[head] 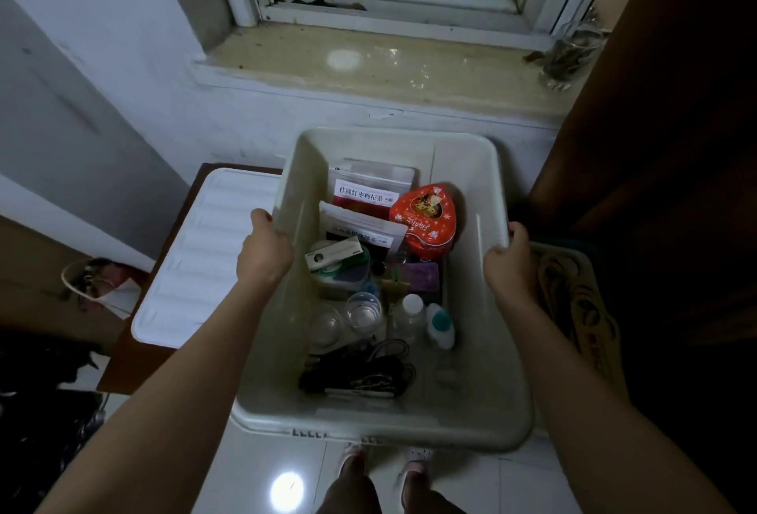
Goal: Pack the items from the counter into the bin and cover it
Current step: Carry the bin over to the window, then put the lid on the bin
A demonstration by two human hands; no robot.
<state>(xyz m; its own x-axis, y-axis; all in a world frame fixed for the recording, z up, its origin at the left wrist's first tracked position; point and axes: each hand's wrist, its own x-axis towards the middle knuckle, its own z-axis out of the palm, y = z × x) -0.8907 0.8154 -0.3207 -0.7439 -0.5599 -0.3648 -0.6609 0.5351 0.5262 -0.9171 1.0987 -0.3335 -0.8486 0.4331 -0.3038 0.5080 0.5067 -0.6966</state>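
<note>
Both arms reach forward and down. The left hand (265, 252) and right hand (508, 263) each clamp a long side rim of the translucent white plastic bin (491, 349), which hangs between them above the glossy tiled floor (262, 468). Inside the bin lie a red heart-shaped tin (426, 222), tea pouches (368, 192), and clear cups (362, 311). The ribbed white lid (205, 259) lies flat left of the bin.
</note>
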